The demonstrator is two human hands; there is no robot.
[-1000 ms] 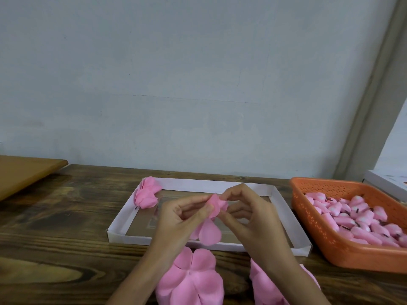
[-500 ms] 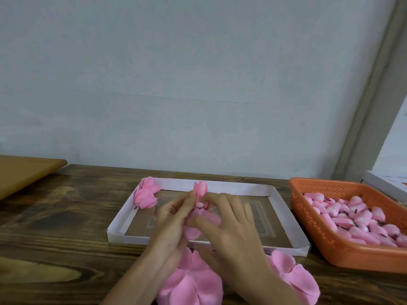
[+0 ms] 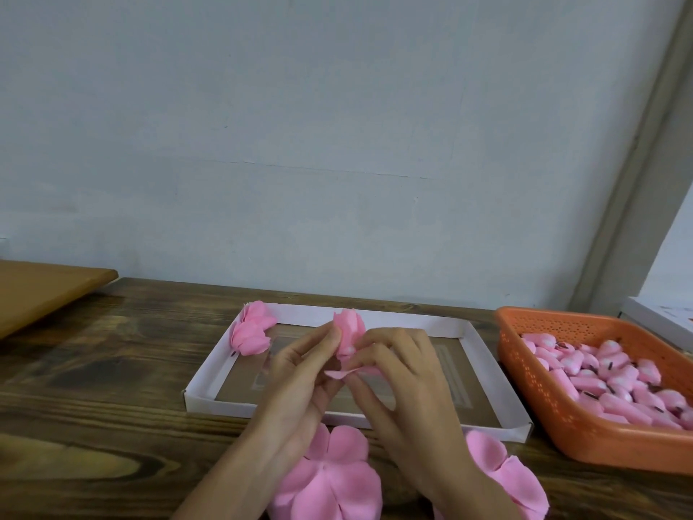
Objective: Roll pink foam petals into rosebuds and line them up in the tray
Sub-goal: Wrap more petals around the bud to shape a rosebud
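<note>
Over the white cardboard tray [image 3: 210, 373] my two hands work one pink foam rosebud [image 3: 349, 328]. My left hand [image 3: 300, 373] pinches its left side with fingertips and thumb. My right hand [image 3: 405, 373] pinches its base, where a loose petal [image 3: 339, 374] sticks out flat. The bud's rolled top points up between the hands. Two finished rosebuds [image 3: 251, 332] lie in the tray's far left corner. Flat pink petal sheets lie on the table in front of the tray, one stack [image 3: 330, 478] under my left wrist and one [image 3: 506, 471] beside my right forearm.
An orange perforated basket [image 3: 555, 399] at the right holds several small pink foam cores. A wooden board [image 3: 41, 290] lies at the far left. A white box corner [image 3: 660, 317] shows behind the basket. The dark wooden table [image 3: 93, 407] meets a pale wall.
The hands have risen from the tray and the bud now stands higher and fuller between them. A petal that hung down a second ago is now wrapped up against the bud.
</note>
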